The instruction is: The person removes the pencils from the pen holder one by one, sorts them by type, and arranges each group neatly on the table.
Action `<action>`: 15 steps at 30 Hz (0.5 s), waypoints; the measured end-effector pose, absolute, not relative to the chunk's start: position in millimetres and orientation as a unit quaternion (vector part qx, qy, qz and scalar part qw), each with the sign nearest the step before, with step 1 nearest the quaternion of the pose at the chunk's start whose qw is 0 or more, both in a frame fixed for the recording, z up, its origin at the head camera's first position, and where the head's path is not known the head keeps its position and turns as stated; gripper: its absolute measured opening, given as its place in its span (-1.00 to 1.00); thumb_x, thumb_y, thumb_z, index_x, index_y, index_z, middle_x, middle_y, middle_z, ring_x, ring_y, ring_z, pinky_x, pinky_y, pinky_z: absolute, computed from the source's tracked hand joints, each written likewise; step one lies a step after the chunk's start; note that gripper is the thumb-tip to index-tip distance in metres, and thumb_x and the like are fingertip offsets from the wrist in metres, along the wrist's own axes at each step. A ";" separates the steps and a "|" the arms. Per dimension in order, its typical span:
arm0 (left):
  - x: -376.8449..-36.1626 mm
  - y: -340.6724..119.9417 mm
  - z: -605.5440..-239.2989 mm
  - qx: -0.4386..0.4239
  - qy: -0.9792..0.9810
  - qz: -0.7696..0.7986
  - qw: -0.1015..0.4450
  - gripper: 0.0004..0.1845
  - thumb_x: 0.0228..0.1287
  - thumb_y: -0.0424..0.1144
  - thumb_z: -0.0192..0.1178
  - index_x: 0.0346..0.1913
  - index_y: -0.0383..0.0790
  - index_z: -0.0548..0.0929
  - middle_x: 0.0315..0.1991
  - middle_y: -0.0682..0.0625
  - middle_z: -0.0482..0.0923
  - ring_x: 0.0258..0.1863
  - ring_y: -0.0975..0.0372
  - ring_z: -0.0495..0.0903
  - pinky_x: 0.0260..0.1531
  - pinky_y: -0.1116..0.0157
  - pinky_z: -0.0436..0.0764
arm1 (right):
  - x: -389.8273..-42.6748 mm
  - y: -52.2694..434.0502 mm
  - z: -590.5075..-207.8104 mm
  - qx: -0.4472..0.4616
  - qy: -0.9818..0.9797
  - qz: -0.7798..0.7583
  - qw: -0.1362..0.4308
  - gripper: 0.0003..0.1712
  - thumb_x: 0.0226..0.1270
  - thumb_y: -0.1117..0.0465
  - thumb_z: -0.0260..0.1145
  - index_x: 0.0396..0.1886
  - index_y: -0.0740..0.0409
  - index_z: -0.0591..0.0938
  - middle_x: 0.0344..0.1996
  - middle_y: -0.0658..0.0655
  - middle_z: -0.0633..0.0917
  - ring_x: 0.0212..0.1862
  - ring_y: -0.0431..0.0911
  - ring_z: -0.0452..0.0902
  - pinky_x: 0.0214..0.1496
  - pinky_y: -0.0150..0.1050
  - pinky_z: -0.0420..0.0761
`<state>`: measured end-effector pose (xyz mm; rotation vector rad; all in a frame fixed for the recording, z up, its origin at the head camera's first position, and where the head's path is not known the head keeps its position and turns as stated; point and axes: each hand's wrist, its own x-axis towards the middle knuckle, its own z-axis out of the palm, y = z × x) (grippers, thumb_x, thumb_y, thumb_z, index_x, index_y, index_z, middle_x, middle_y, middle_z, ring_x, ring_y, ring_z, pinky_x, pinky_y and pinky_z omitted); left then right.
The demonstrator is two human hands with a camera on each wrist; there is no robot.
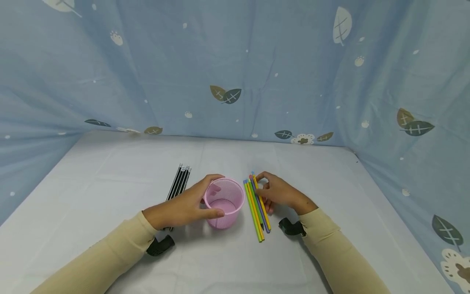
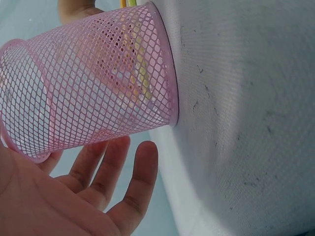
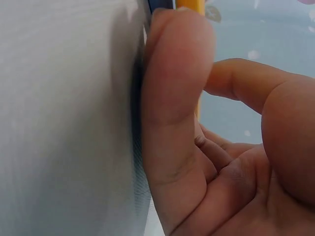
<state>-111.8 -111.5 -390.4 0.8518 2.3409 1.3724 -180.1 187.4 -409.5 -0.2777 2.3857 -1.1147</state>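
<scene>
A pink mesh pencil cup [image 1: 225, 222] stands upright on the white tabletop, with nothing inside it. My left hand [image 1: 187, 206] holds it from the left, thumb along the near side of the rim and index finger at the far side. In the left wrist view the other fingers [image 2: 140, 182] are spread beside the mesh. To the right of the cup lies a row of coloured pencils [image 1: 253, 210], green, yellow, blue and purple. My right hand [image 1: 277, 191] has its curled fingers and thumb around the row's right side, pinching at the yellow pencil [image 3: 192, 6].
Several black pencils [image 1: 179, 179] lie in a bundle left of the cup, partly behind the left forearm. Dark wrist-worn devices [image 1: 160, 246] hang under both wrists. A blue leaf-patterned curtain [image 1: 235, 61] borders the white table [image 1: 139, 163] at the back and sides.
</scene>
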 end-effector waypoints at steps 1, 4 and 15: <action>-111.9 -111.9 -390.8 0.296 0.815 0.477 0.147 -0.11 0.23 0.02 0.41 0.49 0.15 0.08 0.32 -0.02 0.36 0.37 0.12 0.37 0.25 0.04 0.53 | -180.1 187.3 -409.6 -0.102 0.875 -0.407 0.243 -0.46 0.47 0.10 0.25 0.35 0.05 0.33 -0.48 0.20 0.64 -0.66 -0.02 0.63 -0.56 -0.16 0.69; -112.0 -113.0 -392.3 0.295 0.815 0.476 0.146 -0.10 0.24 0.01 0.41 0.50 0.15 0.07 0.31 -0.01 0.37 0.37 0.14 0.38 0.25 0.07 0.54 | -179.2 186.5 -409.8 -0.103 0.878 -0.402 0.239 -0.42 0.46 0.11 0.27 0.38 0.04 0.32 -0.49 0.20 0.62 -0.66 -0.03 0.64 -0.56 -0.15 0.69; -110.2 -112.3 -391.6 0.299 0.821 0.466 0.139 -0.08 0.23 0.07 0.40 0.51 0.15 0.06 0.31 0.02 0.38 0.38 0.13 0.36 0.30 0.03 0.48 | -172.9 183.2 -407.2 -0.100 0.897 -0.376 0.211 -0.44 0.47 0.07 0.25 0.39 -0.01 0.35 -0.50 0.17 0.59 -0.68 -0.03 0.61 -0.60 -0.20 0.66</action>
